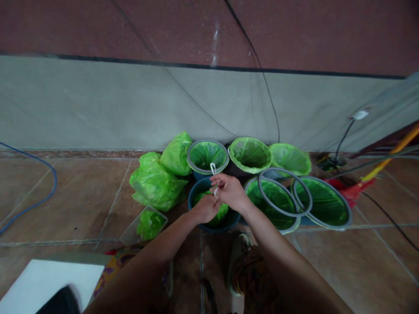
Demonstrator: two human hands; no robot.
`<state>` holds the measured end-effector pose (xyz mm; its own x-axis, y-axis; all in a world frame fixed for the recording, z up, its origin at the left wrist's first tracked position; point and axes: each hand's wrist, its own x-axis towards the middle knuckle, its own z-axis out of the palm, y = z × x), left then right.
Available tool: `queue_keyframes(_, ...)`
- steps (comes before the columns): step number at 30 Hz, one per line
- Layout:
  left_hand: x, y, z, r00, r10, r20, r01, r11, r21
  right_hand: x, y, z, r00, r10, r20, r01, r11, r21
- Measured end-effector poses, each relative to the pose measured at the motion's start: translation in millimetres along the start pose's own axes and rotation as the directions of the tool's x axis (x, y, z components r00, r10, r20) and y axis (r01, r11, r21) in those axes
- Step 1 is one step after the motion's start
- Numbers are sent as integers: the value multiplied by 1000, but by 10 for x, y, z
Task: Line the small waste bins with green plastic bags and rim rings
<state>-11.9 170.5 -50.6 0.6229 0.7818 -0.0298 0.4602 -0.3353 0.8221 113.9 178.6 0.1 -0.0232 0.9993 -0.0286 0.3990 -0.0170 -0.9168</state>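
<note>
My left hand and my right hand meet over a dark blue bin that holds a green plastic bag. Both hands are closed in a pinch on a thin white tie, whose looped end sticks up above my right fingers. The bag's top is gathered under my hands. Around this bin stand several other bins lined with green bags.
Two tied green bags lie left of the bins, with a clear tub of green bags nearer me. A loose grey ring rests across the right bins. Cables hang on the wall; a blue cable lies at left.
</note>
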Motion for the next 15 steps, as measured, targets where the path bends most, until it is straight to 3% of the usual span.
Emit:
queue_keyframes(2, -33, -5, -37, 999, -34, 29, 34, 999, 10, 82, 152, -162, 995, 61, 77, -63, 998, 25)
queue_keyframes(6, -108, -4, -62, 998, 22, 59, -23, 1000, 14, 282, 471, -367, 953, 223, -204, -270, 933, -240)
queue_keyframes(7, -119, -2, -52, 997, 50, 66, -51, 999, 19, 324, 537, -346, 942, 249, -225, -308, 907, -288)
queue_keyframes(10, -127, 18, -12, 984, 125, 125, -134, 988, 73, 411, 703, -129, 953, 270, -137, -300, 907, -297)
queue_keyframes(15, -121, 115, 53, 918, 184, 352, -274, 934, 228, 445, 895, 292, 981, 186, -57, -195, 945, -263)
